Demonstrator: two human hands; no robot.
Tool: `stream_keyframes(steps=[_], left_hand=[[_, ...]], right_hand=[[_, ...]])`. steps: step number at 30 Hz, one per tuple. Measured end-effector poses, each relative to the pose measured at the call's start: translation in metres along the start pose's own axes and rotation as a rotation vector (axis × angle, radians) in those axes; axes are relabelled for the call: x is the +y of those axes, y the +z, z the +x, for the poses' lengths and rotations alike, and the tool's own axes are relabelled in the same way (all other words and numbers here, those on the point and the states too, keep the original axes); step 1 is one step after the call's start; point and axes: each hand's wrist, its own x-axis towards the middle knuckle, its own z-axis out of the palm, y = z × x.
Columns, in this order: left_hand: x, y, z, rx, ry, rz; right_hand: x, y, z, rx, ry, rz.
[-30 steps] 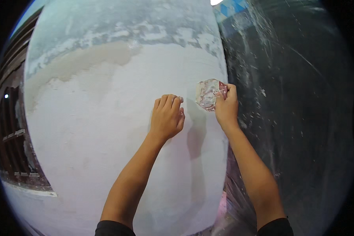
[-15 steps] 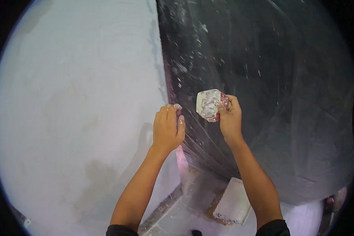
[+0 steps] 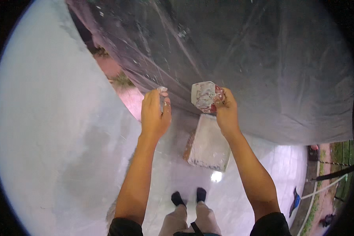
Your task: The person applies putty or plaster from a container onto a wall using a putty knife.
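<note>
Head cam: R hand (image 3: 228, 112) grips white-smeared flat scraper (image 3: 203, 96), any print too blurry to read; L hand (image 3: 155, 114) half-curled, can't tell if holding sth.

A dark, creased plastic sheet (image 3: 263, 70), marked with pale specks, hangs across the upper view, its lower edge above a pale, glossy floor (image 3: 283, 169). At right, a blue-and-black object (image 3: 295, 201) of unclear kind sits by a slim pale pole (image 3: 324, 186), with greenery (image 3: 338, 155) beyond.
</note>
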Motion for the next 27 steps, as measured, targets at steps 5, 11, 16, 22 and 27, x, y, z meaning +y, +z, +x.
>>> stream_keyframes(steps=[5, 11, 16, 22, 27], left_hand=[[0.043, -0.055, 0.013, -0.18, -0.101, -0.069], [0.038, -0.019, 0.0, -0.256, -0.287, -0.101], [0.0, 0.033, -0.064, -0.363, -0.256, -0.087], [-0.007, 0.077, -0.149, -0.47, -0.263, 0.032], [-0.01, 0.095, -0.201, -0.661, -0.526, 0.018]], right_hand=[[-0.068, 0.013, -0.05, -0.018, 0.191, -0.111], [-0.045, -0.015, -0.052, 0.038, 0.243, -0.047], [0.049, -0.045, -0.064, 0.066, 0.34, -0.165], [0.133, -0.089, -0.102, 0.048, 0.446, -0.136], [0.174, -0.099, -0.133, 0.03, 0.48, -0.311]])
